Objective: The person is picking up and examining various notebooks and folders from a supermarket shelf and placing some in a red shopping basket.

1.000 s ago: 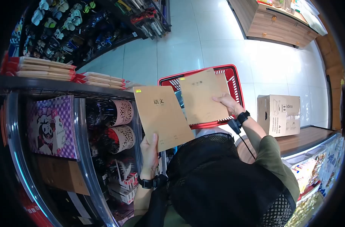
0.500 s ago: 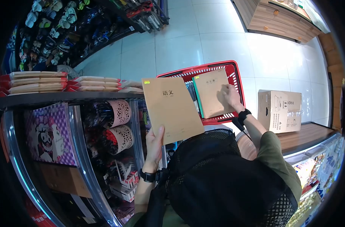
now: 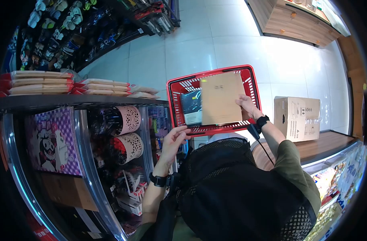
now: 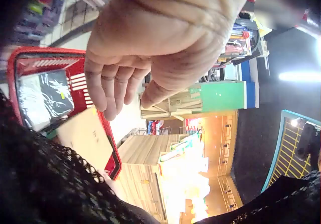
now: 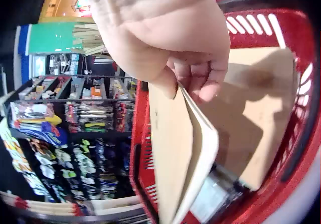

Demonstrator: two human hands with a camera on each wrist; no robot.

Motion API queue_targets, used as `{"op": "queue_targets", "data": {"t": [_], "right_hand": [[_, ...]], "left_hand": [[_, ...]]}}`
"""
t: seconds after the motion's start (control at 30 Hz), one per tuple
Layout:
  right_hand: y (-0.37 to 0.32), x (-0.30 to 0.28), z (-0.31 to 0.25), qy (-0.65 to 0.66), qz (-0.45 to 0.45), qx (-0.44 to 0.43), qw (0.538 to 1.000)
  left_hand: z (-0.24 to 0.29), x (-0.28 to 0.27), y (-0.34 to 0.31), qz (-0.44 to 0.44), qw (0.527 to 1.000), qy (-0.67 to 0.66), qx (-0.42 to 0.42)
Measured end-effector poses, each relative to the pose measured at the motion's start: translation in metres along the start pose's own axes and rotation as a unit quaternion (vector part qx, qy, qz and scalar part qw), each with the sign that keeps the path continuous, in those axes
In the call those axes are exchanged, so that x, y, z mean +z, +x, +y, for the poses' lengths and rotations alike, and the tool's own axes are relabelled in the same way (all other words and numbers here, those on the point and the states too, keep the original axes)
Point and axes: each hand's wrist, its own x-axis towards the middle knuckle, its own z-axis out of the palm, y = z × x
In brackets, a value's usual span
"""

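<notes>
In the head view my right hand [image 3: 248, 106] pinches the edge of a tan paper-covered notebook [image 3: 220, 102] over the red shopping basket [image 3: 170, 98]. The right wrist view shows thumb and fingers on that notebook's edge, its pages slightly parted. Another tan notebook [image 5: 238, 133] lies beneath it in the basket. To the left inside the basket is a dark packet in shiny clear wrap [image 3: 191, 102]. Beside the basket's near left corner, my left hand [image 3: 173, 143] has loosely bent fingers and holds nothing; the left wrist view shows its bare palm [image 4: 150, 38].
A shelf at the left carries stacked paper packs [image 3: 40, 83] on top and pink lattice cups [image 3: 129, 116] below. A cardboard box [image 3: 298, 118] stands right of the basket. Wooden drawers [image 3: 296, 20] are at the far right, and hanging goods [image 3: 66, 32] at the far left.
The notebook marked 语文 has left my left hand, which now sits lower and free. My right hand, earlier over a notebook set down in the basket, now grips a notebook there.
</notes>
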Motion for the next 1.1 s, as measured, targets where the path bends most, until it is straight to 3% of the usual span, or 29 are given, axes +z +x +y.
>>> {"op": "queue_targets", "data": {"t": [0.07,0.1,0.23,0.33,0.43,0.5,0.53,0.57,0.6,0.63,0.7,0.77,0.83,0.9,0.93,1.0,1.1], "right_hand": [[0.018,-0.025,0.024,-0.244,0.089,-0.03,0.965],[0.02,-0.031,0.03,-0.36,0.143,-0.064,0.919],[0.029,-0.041,0.039,-0.348,0.155,-0.028,0.924],[0.03,-0.035,0.041,-0.396,0.265,-0.086,0.875],[0.023,-0.024,0.025,-0.443,0.27,-0.158,0.84],[0.017,-0.006,0.011,-0.41,0.223,-0.202,0.861],[0.051,-0.022,0.032,-0.309,0.105,-0.259,0.909],[0.03,0.009,0.008,-0.327,0.137,-0.259,0.899],[0.014,0.042,-0.02,-0.317,0.093,-0.227,0.916],[0.034,0.048,-0.011,-0.337,0.051,-0.313,0.887],[0.036,0.101,-0.033,-0.384,0.019,-0.298,0.874],[0.022,0.166,-0.056,-0.33,-0.091,-0.383,0.858],[-0.004,0.231,-0.078,-0.282,-0.193,-0.413,0.844],[-0.072,0.294,-0.113,-0.275,-0.273,-0.458,0.8],[-0.102,0.319,-0.126,-0.301,-0.281,-0.506,0.758],[-0.157,0.359,-0.147,-0.269,-0.326,-0.64,0.641],[-0.221,0.405,-0.17,-0.225,-0.392,-0.753,0.479]], "left_hand": [[-0.012,-0.012,-0.012,0.028,0.999,-0.016,0.006],[-0.018,-0.018,-0.018,0.046,0.998,-0.043,0.0],[-0.038,-0.033,-0.039,0.094,0.991,-0.096,-0.006],[-0.046,-0.037,-0.051,0.115,0.987,-0.112,-0.005],[-0.052,-0.038,-0.063,0.14,0.984,-0.106,0.009],[-0.048,-0.037,-0.073,0.165,0.982,-0.095,0.017],[-0.049,-0.038,-0.077,0.166,0.982,-0.079,0.052],[-0.051,-0.04,-0.082,0.171,0.98,-0.061,0.088],[-0.046,-0.042,-0.089,0.187,0.977,-0.021,0.097],[-0.043,-0.042,-0.096,0.201,0.974,0.016,0.103],[-0.047,-0.045,-0.107,0.237,0.959,0.016,0.156],[-0.031,-0.048,-0.128,0.282,0.941,0.087,0.165],[-0.017,-0.049,-0.152,0.339,0.914,0.094,0.204],[-0.002,-0.051,-0.177,0.383,0.886,0.106,0.239],[0.006,-0.053,-0.19,0.432,0.84,0.165,0.284],[0.015,-0.06,-0.217,0.506,0.749,0.261,0.338],[0.032,-0.074,-0.256,0.588,0.649,0.315,0.364]]}}
